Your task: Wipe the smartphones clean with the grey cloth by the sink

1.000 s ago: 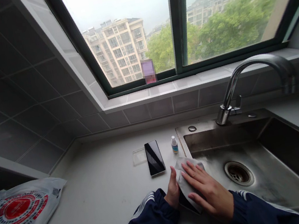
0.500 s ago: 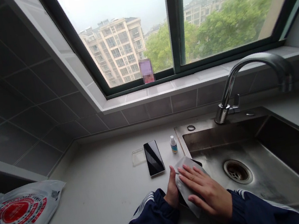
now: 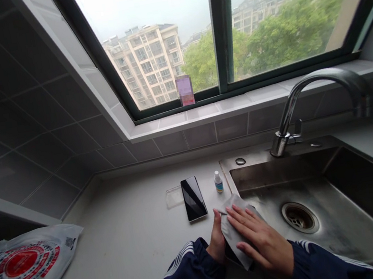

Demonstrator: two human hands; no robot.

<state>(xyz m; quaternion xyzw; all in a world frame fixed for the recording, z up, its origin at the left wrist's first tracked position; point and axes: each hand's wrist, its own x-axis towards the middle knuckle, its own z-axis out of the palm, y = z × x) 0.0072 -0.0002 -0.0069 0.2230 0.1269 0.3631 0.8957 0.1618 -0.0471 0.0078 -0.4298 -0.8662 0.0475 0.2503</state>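
Right fingers (image 3: 244, 229) flat on grey cloth (image 3: 230, 234) (left thumb (image 3: 217, 219) upright).

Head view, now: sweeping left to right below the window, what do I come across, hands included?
Bag, clear case, phone, left hand, bottle, right hand, drain.

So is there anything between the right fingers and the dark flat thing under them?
Yes: the grey cloth lies between the right fingers and the dark flat thing. I can't see anything else in the way.
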